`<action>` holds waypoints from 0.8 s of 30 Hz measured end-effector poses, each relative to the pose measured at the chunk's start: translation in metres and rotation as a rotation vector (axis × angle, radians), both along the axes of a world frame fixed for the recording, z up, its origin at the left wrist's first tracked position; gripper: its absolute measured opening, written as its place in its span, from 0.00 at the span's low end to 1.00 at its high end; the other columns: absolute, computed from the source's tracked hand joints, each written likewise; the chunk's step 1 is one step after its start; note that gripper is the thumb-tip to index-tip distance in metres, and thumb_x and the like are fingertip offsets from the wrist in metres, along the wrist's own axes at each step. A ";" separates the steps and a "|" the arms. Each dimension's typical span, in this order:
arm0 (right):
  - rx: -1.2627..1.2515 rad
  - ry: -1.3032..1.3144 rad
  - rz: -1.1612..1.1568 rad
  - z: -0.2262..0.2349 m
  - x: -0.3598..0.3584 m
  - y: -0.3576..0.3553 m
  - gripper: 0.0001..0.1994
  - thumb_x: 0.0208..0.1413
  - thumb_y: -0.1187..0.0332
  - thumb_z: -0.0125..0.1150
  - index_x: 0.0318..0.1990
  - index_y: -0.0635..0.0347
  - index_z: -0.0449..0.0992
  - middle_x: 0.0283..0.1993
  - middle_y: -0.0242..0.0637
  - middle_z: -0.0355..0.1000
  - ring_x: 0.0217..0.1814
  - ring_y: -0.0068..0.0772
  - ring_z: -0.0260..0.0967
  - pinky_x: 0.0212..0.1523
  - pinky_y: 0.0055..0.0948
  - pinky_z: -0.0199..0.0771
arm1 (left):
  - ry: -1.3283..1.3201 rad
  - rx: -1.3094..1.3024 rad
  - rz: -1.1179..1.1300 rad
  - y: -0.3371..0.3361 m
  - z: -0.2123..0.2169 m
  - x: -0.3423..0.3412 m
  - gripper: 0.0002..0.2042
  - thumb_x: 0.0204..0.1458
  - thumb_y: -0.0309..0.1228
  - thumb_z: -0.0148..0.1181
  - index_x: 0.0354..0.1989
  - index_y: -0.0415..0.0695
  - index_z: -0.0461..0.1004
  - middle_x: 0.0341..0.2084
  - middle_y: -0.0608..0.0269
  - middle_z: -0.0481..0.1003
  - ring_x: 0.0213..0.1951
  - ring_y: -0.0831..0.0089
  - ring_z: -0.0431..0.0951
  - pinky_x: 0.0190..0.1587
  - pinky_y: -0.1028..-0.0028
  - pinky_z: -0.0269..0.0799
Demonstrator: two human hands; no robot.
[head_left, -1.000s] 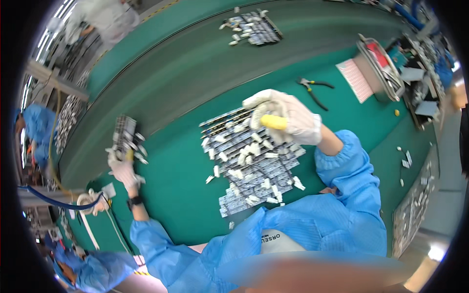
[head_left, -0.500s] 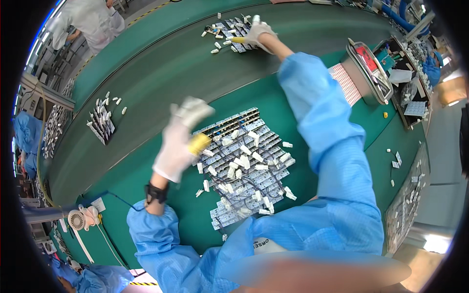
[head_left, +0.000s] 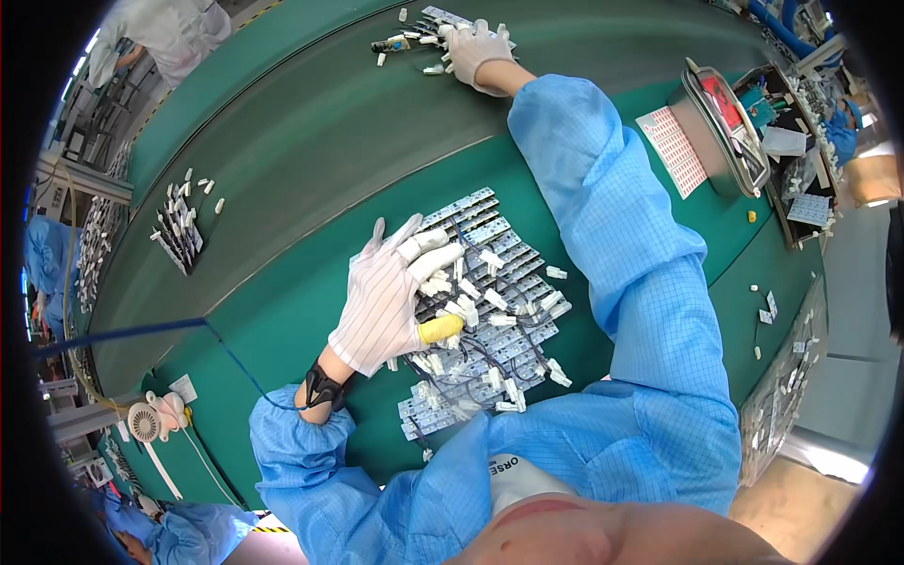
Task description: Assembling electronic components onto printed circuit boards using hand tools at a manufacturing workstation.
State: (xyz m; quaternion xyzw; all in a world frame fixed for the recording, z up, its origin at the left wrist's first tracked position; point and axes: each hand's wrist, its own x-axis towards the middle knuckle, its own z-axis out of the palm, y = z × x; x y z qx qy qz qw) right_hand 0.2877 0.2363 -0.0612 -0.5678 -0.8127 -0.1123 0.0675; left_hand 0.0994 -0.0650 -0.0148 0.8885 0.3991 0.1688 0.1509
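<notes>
My left hand, in a striped white glove with a yellow thumb cover, is open with fingers spread. It rests over the left side of a broad batch of narrow circuit boards, laid in overlapping rows on the green table. White connectors on dark wires lie loose across these boards. Far ahead, my right hand, also gloved, is closed with bent fingers on a small group of circuit boards with white connectors on the dark belt. The fingertips and thumb of that hand are partly hidden.
Another small stack of boards with connectors sits on the belt at left. At right stand a lidded bin and a red-patterned sheet. A small fan is at the near left. A blue cord runs to my left wrist.
My left hand has come down and right onto the boards, its fingers spreading. My right hand has shifted slightly left and farther at the far boards. Both groups on the belt appear farther left.
</notes>
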 end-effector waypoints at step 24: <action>0.045 0.194 0.841 0.047 -0.002 -0.147 0.26 0.44 0.84 0.47 0.53 0.65 0.50 0.42 0.52 0.64 0.43 0.47 0.65 0.45 0.38 0.66 | -0.385 -0.248 0.343 0.076 -0.018 -0.041 0.24 0.35 0.15 0.52 0.43 0.52 0.74 0.48 0.67 0.71 0.45 0.59 0.70 0.48 0.66 0.68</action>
